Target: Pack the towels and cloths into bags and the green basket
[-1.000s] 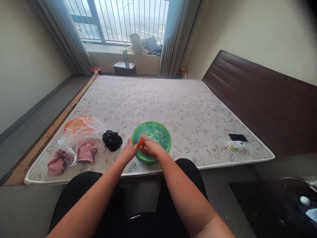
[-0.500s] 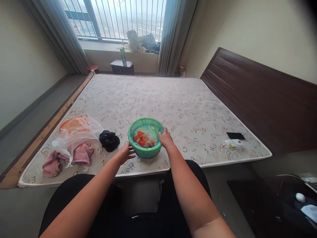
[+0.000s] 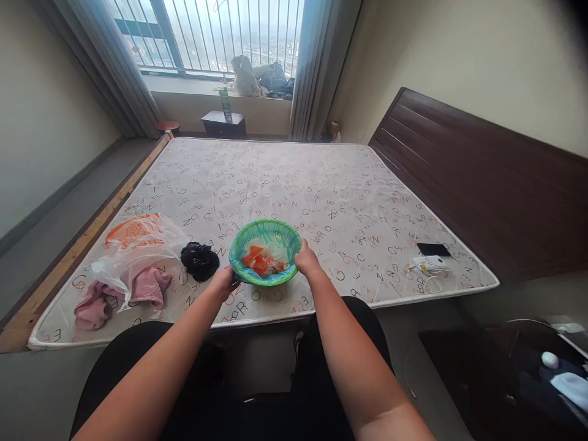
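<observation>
A round green plastic basket (image 3: 271,281), lined with a thin blue-green bag, is held by its two sides over the near part of the mattress (image 3: 275,177). Inside it lie crumpled white and orange scraps (image 3: 261,260). My left hand (image 3: 223,284) grips the basket's left side, its fingers partly hidden beneath. On the right rim, my right hand (image 3: 307,258) is closed with the thumb on top. A knotted black plastic bag (image 3: 200,261) lies just left of my left hand.
Left on the mattress are a white and orange plastic bag (image 3: 142,239) and a pink cloth (image 3: 149,286). At the right lie a black phone (image 3: 433,249) and a white device (image 3: 429,263) with a cable. A dark headboard (image 3: 482,165) borders the right side.
Both hands now hold the basket; the left fingers, spread beside it before, have closed on its side. The basket has lifted slightly and tilted. The view has shifted a little.
</observation>
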The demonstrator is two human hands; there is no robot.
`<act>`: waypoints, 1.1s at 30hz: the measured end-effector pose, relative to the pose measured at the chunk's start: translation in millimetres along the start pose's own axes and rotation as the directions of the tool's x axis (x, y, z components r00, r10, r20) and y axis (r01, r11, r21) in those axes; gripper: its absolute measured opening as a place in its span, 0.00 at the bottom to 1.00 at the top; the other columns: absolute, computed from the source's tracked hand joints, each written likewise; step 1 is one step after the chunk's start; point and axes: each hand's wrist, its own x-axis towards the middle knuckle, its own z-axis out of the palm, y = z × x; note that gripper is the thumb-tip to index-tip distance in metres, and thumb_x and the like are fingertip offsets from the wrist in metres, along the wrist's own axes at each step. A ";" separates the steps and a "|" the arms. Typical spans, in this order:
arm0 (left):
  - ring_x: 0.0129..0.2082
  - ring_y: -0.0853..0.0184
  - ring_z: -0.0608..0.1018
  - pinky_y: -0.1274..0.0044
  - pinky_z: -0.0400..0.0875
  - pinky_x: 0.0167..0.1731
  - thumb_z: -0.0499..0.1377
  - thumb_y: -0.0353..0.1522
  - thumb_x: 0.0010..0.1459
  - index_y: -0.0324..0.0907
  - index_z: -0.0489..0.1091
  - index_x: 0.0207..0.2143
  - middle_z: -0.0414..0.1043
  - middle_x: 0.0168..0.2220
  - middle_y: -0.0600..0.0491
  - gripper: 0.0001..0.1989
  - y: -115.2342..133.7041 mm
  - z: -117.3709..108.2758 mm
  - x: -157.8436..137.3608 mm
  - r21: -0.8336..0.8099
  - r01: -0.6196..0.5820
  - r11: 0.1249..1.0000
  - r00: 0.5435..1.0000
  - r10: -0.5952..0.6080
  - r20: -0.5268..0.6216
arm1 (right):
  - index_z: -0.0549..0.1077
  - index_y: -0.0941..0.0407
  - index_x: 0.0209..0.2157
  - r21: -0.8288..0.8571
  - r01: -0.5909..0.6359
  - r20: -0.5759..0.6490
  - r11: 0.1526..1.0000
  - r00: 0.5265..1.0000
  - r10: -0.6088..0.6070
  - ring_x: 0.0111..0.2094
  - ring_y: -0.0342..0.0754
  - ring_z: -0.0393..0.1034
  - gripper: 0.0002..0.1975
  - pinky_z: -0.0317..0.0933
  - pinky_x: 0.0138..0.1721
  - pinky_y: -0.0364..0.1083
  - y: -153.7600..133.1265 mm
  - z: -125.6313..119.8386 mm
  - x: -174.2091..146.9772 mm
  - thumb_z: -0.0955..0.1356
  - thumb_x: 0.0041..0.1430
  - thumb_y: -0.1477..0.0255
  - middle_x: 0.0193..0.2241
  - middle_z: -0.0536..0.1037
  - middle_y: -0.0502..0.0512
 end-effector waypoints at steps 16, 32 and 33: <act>0.23 0.71 0.62 0.78 0.57 0.25 0.57 0.46 0.58 0.43 0.65 0.25 0.59 0.22 0.60 0.17 36.2 -7.9 -27.7 0.307 -0.617 0.725 0.724 0.676 -0.141 | 0.47 0.56 0.72 0.040 0.082 0.040 0.996 0.996 -0.084 0.56 0.61 0.71 0.38 0.63 0.55 0.54 -7.9 5.8 -5.1 0.62 0.64 0.70 0.57 0.74 0.67; 0.48 0.52 0.79 0.65 0.71 0.47 0.57 0.37 0.63 0.41 0.68 0.55 0.77 0.49 0.39 0.19 28.1 -1.5 -44.3 0.785 -0.500 0.366 0.795 0.554 0.248 | 0.47 0.62 0.71 0.009 0.167 -0.003 0.986 0.986 -0.167 0.55 0.62 0.71 0.36 0.62 0.54 0.54 -32.3 31.1 -21.6 0.62 0.65 0.69 0.58 0.72 0.72; 0.49 0.52 0.79 0.65 0.71 0.48 0.60 0.37 0.61 0.41 0.67 0.55 0.77 0.48 0.40 0.21 26.9 0.7 -42.5 0.711 -0.520 0.472 0.812 0.530 0.242 | 0.48 0.61 0.71 0.026 0.180 -0.009 0.983 0.984 -0.180 0.55 0.61 0.71 0.36 0.62 0.54 0.54 -32.8 32.3 -21.7 0.62 0.64 0.69 0.59 0.72 0.71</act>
